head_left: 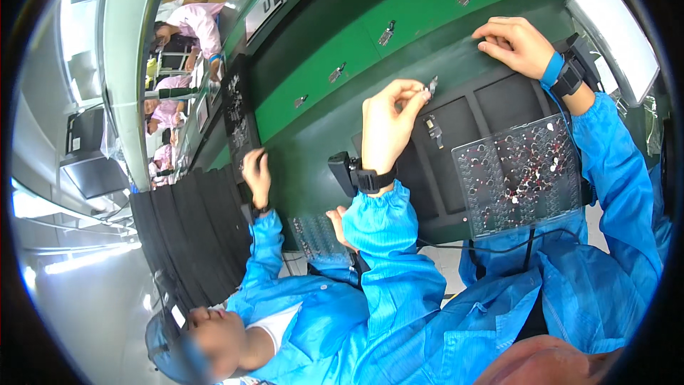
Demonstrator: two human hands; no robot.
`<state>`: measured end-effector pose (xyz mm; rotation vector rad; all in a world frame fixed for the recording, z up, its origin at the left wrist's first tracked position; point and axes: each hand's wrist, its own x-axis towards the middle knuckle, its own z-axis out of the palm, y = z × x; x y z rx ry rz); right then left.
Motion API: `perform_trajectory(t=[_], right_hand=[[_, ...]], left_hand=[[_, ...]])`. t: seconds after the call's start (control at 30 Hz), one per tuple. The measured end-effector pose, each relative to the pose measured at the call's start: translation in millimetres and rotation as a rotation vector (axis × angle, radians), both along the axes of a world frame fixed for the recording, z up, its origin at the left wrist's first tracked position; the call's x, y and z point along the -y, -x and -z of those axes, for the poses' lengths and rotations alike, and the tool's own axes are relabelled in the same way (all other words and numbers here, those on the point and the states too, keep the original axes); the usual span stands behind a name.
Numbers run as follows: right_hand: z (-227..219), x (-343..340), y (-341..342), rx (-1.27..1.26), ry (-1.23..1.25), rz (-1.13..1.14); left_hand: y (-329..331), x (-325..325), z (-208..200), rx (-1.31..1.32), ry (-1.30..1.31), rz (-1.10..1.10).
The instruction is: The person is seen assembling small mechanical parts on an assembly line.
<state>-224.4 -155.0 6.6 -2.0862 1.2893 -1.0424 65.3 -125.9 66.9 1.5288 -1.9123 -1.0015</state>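
Observation:
My left hand [390,120] is closed, its thumb and forefinger pinching a small silvery electronic part [432,85] above the black tray's far edge. The compartmented black tray [463,118] lies below my hands, and another small electronic part [434,132] rests in one compartment. My right hand [519,47] is over the dark strip beyond the tray. Its fingers are loosely bent, thumb and forefinger apart, and nothing shows between them. At the tray's near side lies a clear plastic tray [467,199] filled with many tiny round and red pieces. Each wrist wears a black strapped device.
Several small metallic parts [387,33] sit spaced along the green belt [356,53] beyond. To my left works a co-worker in blue [285,314], one hand [256,177] raised near the belt. A white panel [614,36] stands at the far right. A black cable [491,248] crosses near my lap.

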Motion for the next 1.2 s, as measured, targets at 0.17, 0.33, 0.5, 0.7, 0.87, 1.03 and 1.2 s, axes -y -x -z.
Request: perform_trajectory(t=[0.17, 0.33, 0.5, 0.7, 0.87, 1.03, 1.2], right_hand=[[0, 1, -3, 0.015, -0.008, 0.002], [20, -2, 10, 0.05, 0.032, 0.01], [8, 9, 0, 0.036, -0.014, -0.04], [16, 6, 5, 0.035, -0.046, -0.029], [8, 8, -1, 0.042, -0.006, -0.052], [4, 2, 0, 0.048, -0.045, -0.014], [-2, 0, 0, 0.045, -0.114, 0.002]], left_hand=[[-21, -35, 1, -0.125, -0.157, -0.101], [-39, -40, 9, -0.176, -0.069, -0.194], [-88, -52, -8, 0.246, 0.271, -0.148], [-56, -70, -4, 0.256, -0.019, -0.061], [-20, -70, 9, 0.5, 0.518, 0.015], [21, -77, 30, 0.818, 0.441, 0.019], [12, -67, 34, 0.722, 0.339, 0.004]])
